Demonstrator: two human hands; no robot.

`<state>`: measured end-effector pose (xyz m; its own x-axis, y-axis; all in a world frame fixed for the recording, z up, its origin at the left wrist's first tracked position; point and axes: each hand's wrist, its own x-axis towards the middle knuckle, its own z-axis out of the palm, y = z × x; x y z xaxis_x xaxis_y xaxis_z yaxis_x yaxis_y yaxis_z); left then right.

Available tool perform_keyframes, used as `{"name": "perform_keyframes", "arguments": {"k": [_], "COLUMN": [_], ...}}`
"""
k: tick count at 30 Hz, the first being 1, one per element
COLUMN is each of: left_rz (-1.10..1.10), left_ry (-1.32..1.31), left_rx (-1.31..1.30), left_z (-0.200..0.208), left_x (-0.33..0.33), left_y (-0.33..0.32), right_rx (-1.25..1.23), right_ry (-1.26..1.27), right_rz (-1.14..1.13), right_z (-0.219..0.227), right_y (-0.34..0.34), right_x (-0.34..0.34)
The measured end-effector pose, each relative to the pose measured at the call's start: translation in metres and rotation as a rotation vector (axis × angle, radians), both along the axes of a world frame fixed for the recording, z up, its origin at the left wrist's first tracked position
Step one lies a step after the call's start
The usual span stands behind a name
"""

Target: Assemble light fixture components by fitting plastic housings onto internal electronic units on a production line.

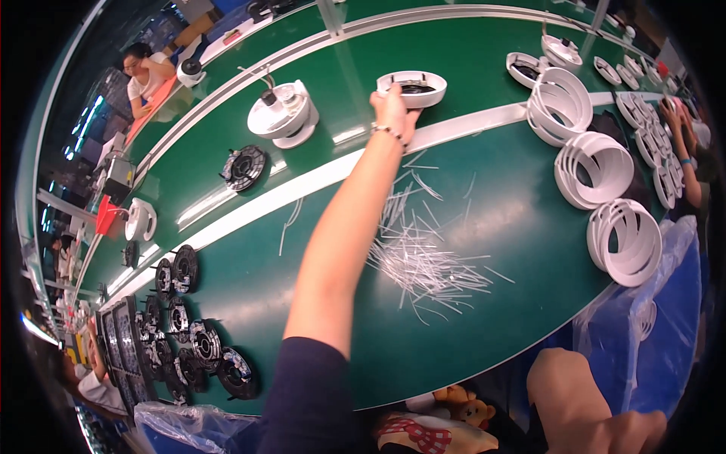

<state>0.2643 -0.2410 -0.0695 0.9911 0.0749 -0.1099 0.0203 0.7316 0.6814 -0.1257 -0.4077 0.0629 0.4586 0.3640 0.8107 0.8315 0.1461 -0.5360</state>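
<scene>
My left arm reaches up across the bench, and my left hand [393,117] is closed on the near edge of a round white housing [432,96] with a black part set inside. The housing is over the far strip of the bench, beyond a pale rail [476,126]. To its left stands a white lamp-like unit [281,113] with wires rising from it, and a black ring part [243,168] lies nearby. My right hand [631,433] is low at the right edge, seemingly by a bare knee, its fingers mostly hidden. Thin white strips [431,261] lie loosely piled under my forearm.
Several black ring parts [206,344] sit at the left, beside black trays [121,348]. Stacked white rings [594,170] line the right side, near a plastic-lined blue bin [643,340]. More white housings [523,69] stand far right. Other people work left and right.
</scene>
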Motion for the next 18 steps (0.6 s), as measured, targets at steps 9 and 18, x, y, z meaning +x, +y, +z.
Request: {"name": "perform_keyframes", "arguments": {"k": [9, 18], "left_rz": [0.318, 0.39], "left_ry": [0.104, -0.873], "left_rx": [0.521, 0.957], "left_z": [-0.018, 0.053], "left_x": [0.034, -0.09], "left_y": [-0.009, 0.063], "right_rx": [0.218, 0.422], "right_ry": [0.23, 0.505], "right_rz": [0.447, 0.826], "right_z": [-0.049, -0.064], "right_y": [-0.057, -0.039], "right_x": [0.015, 0.04]}}
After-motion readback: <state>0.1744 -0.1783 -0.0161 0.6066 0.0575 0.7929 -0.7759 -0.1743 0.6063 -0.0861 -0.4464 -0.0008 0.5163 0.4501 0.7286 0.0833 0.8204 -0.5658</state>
